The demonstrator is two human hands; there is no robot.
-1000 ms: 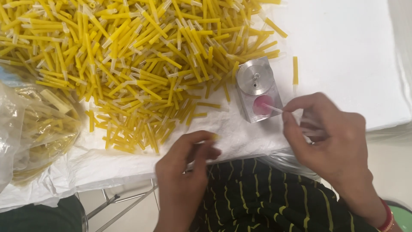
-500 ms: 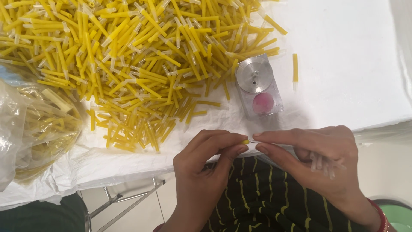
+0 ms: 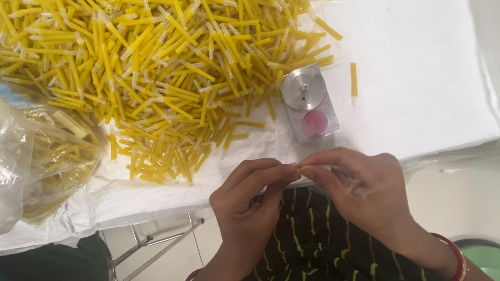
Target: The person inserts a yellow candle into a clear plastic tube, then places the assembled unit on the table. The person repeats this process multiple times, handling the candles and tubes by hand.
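Note:
My left hand [image 3: 250, 200] and my right hand [image 3: 359, 190] meet fingertip to fingertip just below the table's front edge. Between the pinched fingers sits a small yellow tube piece [image 3: 298, 168], mostly hidden by the fingers; my right hand also seems to hold something thin and clear. A big heap of short yellow tubes [image 3: 166, 78] covers the white sheet above my hands. A small clear block with a round metal disc and a pink pad [image 3: 309, 103] stands just above my right hand.
A single yellow tube [image 3: 353, 79] lies alone right of the block. A clear plastic bag of yellow tubes [image 3: 47, 156] sits at the left edge. The white sheet [image 3: 427, 67] drapes over the table front. Metal legs [image 3: 156, 244] show below.
My right hand came back from the pink pad to my lap. My left hand rose to meet it, and the fingertips now pinch together on the small piece.

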